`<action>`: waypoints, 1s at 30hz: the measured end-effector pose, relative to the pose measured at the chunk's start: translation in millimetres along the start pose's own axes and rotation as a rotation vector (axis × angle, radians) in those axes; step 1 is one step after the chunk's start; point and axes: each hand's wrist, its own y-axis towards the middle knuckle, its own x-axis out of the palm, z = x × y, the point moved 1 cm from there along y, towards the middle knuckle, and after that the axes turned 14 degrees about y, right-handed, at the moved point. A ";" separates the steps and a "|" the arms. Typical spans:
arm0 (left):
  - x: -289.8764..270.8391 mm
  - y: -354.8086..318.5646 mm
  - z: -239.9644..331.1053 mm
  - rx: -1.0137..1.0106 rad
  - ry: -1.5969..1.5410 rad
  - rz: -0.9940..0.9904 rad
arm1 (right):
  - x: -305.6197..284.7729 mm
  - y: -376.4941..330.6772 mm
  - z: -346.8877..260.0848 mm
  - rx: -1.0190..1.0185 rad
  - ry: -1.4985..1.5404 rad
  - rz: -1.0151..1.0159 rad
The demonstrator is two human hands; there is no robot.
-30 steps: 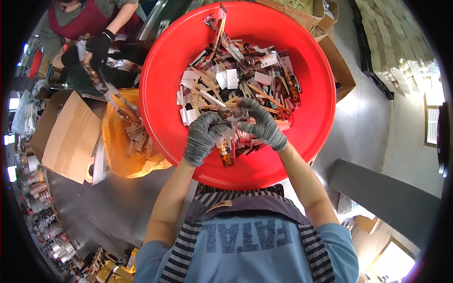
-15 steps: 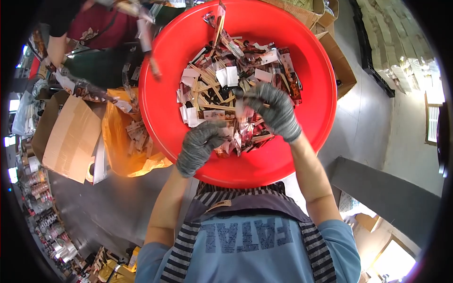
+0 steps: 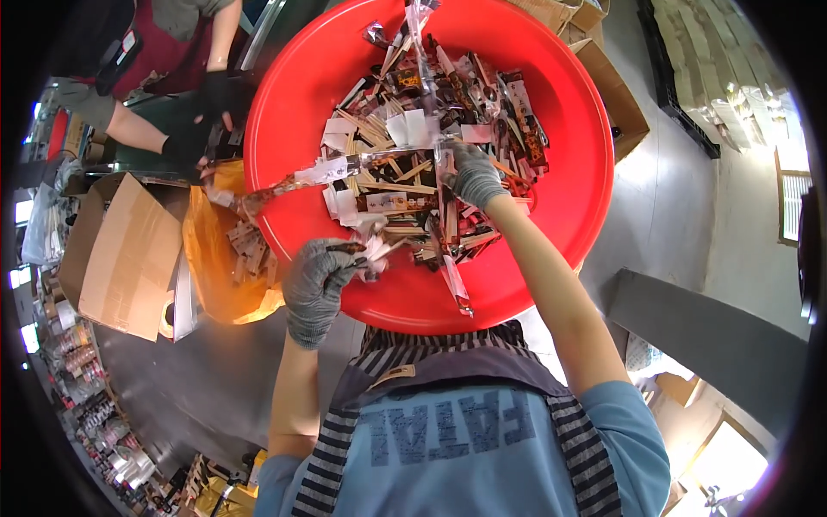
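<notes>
A wide red tub (image 3: 568,189) in front of me holds a heap of chopstick packets (image 3: 405,185) with white paper pieces among them. Near the tub's front left edge, my gloved left hand (image 3: 314,284) is closed on a crumpled white packet (image 3: 375,250), which is blurred. Over the heap, my gloved right hand (image 3: 474,177) curls around part of a joined strip of packets (image 3: 323,171); its fingertips are partly hidden. That strip runs left across the tub and over its rim. Another long strip (image 3: 452,276) hangs from top to bottom beneath my right hand.
At the upper left, a co-worker's black-gloved hands (image 3: 214,108) are near the strip's far end. An orange bag (image 3: 207,250) with small packets stands beside the tub, left of it an open cardboard box (image 3: 129,250). Another carton (image 3: 612,95) touches the right side.
My left hand has moved left and down with a packet. My right hand has shifted left, and long strips now lie across the tub. The co-worker's hands have come down near the orange bag.
</notes>
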 end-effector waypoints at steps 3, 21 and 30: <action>-9.7 -14.5 -6.3 -0.022 0.027 -0.041 | 55.2 17.0 47.0 0.125 0.078 0.073; 36.9 -29.6 -14.7 0.043 0.013 -0.102 | 19.4 -80.3 -75.6 -0.971 0.354 -0.265; 37.7 -24.2 -22.1 0.035 -0.136 -0.199 | 10.4 -85.4 -100.5 -0.743 0.355 -0.243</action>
